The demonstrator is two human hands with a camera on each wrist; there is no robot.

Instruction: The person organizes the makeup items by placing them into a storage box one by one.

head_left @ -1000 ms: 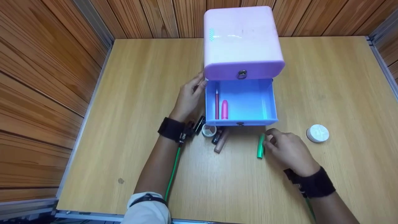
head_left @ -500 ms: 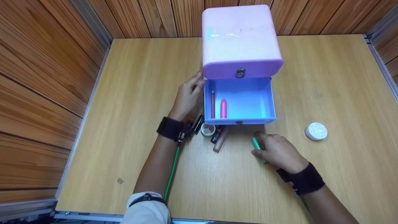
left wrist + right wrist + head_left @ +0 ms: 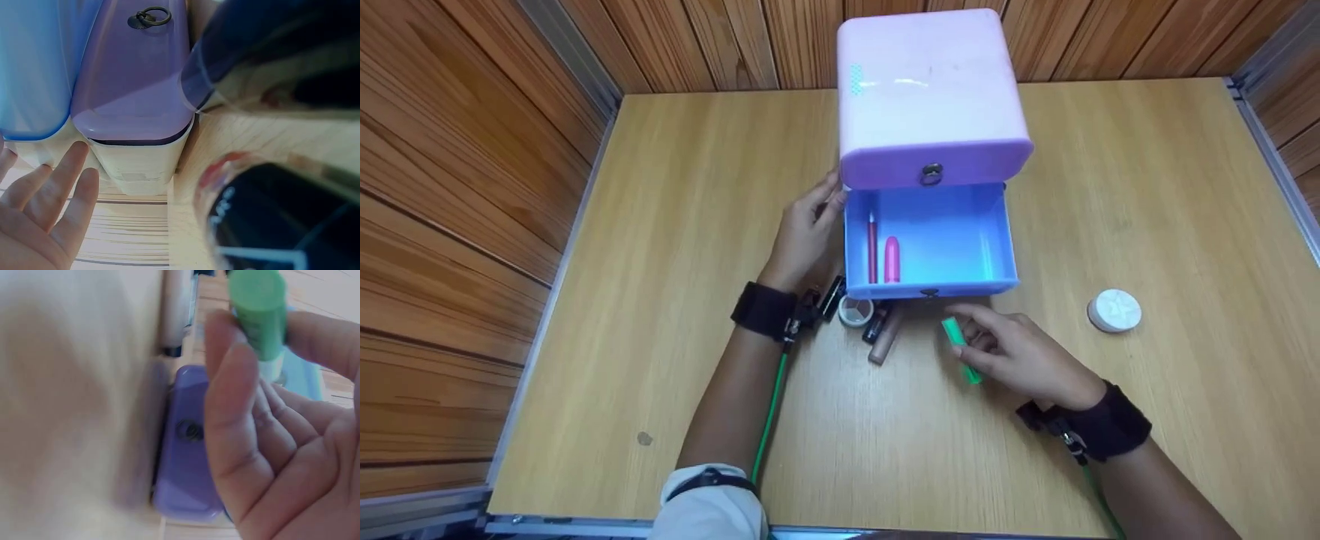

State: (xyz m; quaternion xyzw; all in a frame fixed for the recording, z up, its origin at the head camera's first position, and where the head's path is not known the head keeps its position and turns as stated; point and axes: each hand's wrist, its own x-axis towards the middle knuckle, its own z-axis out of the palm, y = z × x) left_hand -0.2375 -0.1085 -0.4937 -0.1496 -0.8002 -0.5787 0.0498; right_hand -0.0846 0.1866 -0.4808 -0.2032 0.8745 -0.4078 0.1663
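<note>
My right hand (image 3: 1024, 352) pinches a small green tube (image 3: 953, 330) between thumb and fingers, in front of the pulled-out blue drawer (image 3: 960, 225). In the right wrist view the green tube (image 3: 260, 320) shows its round end, with a whitish part below. Inside the drawer, a dark red pencil (image 3: 872, 251) and a pink tube (image 3: 892, 259) lie side by side at the left. My left hand (image 3: 802, 236) rests at the left side of the pink and purple drawer box (image 3: 934, 82). Its fingers (image 3: 67, 174) look extended in the left wrist view.
A round palette (image 3: 856, 310), a black tube (image 3: 877, 324), a taupe tube (image 3: 886, 341) and a black case (image 3: 832, 298) lie by the drawer's front left corner. A white round jar (image 3: 1114, 310) stands at the right. Wooden walls surround the table.
My right hand has taken hold of the green tube, moved it left and tilted it. The left hand keeps its place at the box. The head view has shifted slightly.
</note>
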